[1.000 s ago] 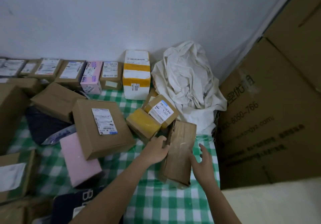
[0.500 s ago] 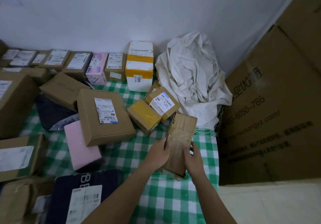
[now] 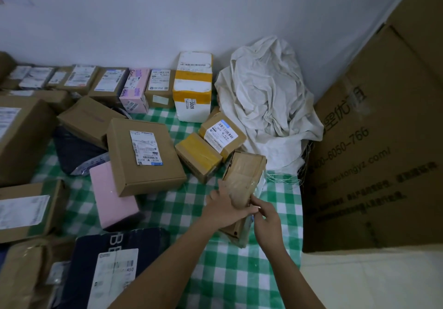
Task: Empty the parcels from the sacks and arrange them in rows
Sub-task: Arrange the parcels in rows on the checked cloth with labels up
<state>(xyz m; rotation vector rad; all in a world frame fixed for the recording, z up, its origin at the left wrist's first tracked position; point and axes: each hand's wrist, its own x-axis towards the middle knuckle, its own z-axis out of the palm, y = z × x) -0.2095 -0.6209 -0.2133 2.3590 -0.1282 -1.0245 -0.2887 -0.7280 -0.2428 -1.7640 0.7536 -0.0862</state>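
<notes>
taped parcel (image 3: 244, 179), gripped between both hands (image 3: 242, 210)

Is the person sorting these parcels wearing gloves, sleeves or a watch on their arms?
No. The left hand and right hand are bare, without gloves or rings showing. Both forearms are uncovered as far as the picture reaches; no sleeve, watch or bracelet is visible.

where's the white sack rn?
Head view, upper right: the white sack lies crumpled in the corner against the wall, between the white-and-yellow parcel and the big cardboard box.
</notes>
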